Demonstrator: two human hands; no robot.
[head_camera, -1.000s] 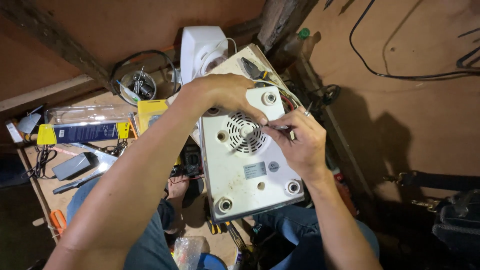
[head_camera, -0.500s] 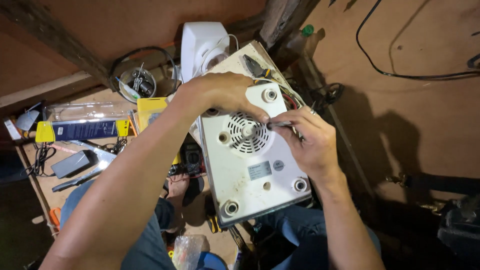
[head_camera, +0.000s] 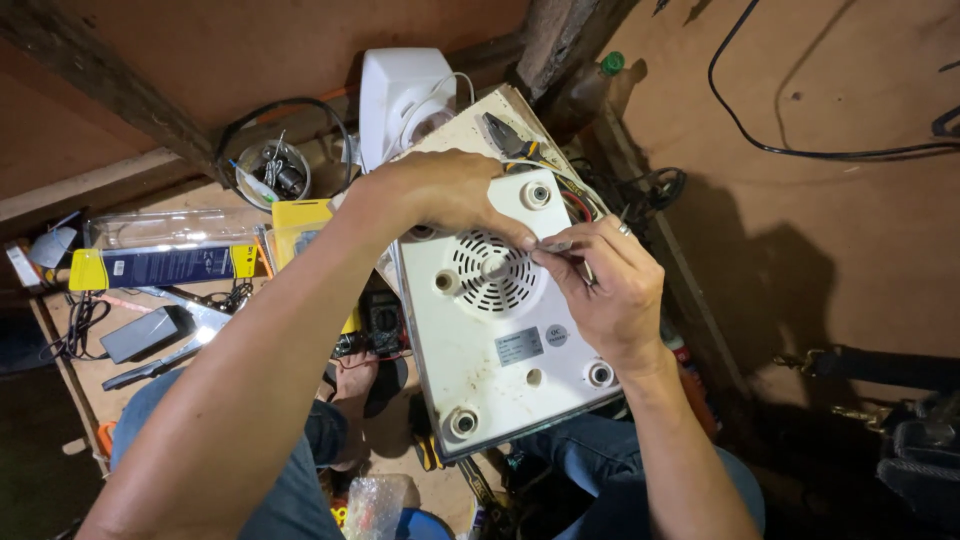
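The left hand (head_camera: 440, 190) presses flat on the white appliance base (head_camera: 500, 330) across the lap; it looks rigid, light plastic. The right hand (head_camera: 610, 290) pinches what seems a thin metal tool (head_camera: 560, 244) beside the vent grille (head_camera: 492, 270).

I see a white plastic appliance base (head_camera: 500, 330), flat and roughly square, lying bottom-up and tilted across my lap. Round slotted vent grille near its middle, round feet at the corners, small grey label below the vent, grubby marks on the shell. A thin silver metal tool (head_camera: 560, 243) lies at the vent's edge.
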